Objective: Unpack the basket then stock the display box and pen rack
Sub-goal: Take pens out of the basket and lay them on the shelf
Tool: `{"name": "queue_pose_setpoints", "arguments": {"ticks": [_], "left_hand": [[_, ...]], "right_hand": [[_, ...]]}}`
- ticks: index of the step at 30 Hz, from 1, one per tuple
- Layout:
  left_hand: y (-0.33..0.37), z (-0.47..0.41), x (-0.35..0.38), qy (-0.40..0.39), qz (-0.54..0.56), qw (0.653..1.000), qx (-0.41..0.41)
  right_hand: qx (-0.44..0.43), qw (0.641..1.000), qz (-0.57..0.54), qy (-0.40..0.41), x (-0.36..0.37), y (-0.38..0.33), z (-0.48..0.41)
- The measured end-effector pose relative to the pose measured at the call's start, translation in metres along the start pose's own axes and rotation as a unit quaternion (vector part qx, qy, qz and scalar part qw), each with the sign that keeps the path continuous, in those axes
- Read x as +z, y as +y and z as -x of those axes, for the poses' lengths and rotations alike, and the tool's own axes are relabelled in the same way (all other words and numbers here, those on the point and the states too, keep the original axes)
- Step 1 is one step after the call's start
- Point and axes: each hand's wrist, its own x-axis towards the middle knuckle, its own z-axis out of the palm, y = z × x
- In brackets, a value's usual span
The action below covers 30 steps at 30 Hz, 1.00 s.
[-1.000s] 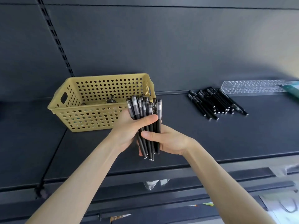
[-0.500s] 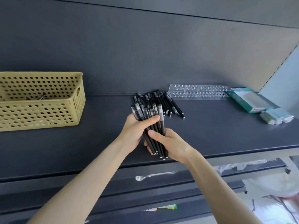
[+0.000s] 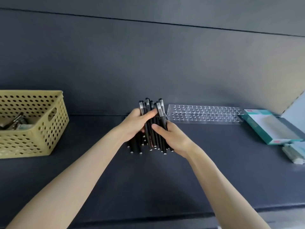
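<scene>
A bundle of black pens [image 3: 152,129] is held over the dark shelf, caps up. My left hand [image 3: 136,123] grips it from the left, thumb across the front. My right hand [image 3: 171,138] grips it from the lower right. Below the hands, more black pens [image 3: 136,147] lie on the shelf, partly hidden. The clear pen rack [image 3: 204,114], full of holes, lies just right of the bundle against the back wall. A teal display box [image 3: 270,128] lies flat further right. The yellow perforated basket [image 3: 41,129] stands at the far left with a few items inside.
The dark shelf [image 3: 148,179] runs to a front edge below my forearms. Small pale packs [image 3: 293,152] lie at the right edge below the box. A dark back panel rises behind everything.
Both hands carried the bundle rightward and forward, away from the basket, until it sits over the loose pens on the shelf beside the rack. The view shifted right as well.
</scene>
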Motion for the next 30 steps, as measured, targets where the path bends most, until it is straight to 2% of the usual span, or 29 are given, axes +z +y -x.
{"name": "queue_pose_setpoints", "arguments": {"ticks": [5,10,14,17,19,22,24,27,30], "left_hand": [[0.005,-0.035,-0.013,-0.049,-0.049,0.998,-0.001],[-0.005,-0.050,-0.020,-0.047,-0.117,0.991,-0.040],[-0.010,-0.055,-0.022,0.005,-0.217,0.976,-0.015],[-0.015,-0.053,-0.018,0.076,-0.285,0.955,0.019],[-0.020,-0.051,-0.014,0.138,-0.323,0.935,0.044],[-0.031,-0.047,-0.008,0.199,-0.406,0.891,0.039],[-0.037,-0.043,-0.006,0.219,-0.437,0.871,0.050],[-0.045,-0.029,-0.009,0.217,-0.404,0.887,0.061],[-0.056,-0.012,-0.008,0.177,-0.441,0.880,0.026]], "right_hand": [[0.007,0.990,0.137,0.042,-0.009,-0.004,-0.034],[0.061,0.986,0.134,0.077,-0.020,0.004,-0.054],[0.029,0.966,0.223,0.131,-0.021,0.010,-0.063],[0.016,0.952,0.263,0.156,-0.018,0.014,-0.061],[-0.001,0.947,0.274,0.169,-0.015,0.017,-0.057],[-0.027,0.937,0.297,0.183,-0.009,0.021,-0.047],[-0.035,0.921,0.335,0.193,-0.008,0.027,-0.040],[-0.053,0.887,0.402,0.221,-0.010,0.034,-0.031],[-0.052,0.890,0.408,0.195,-0.011,0.040,-0.026]]}}
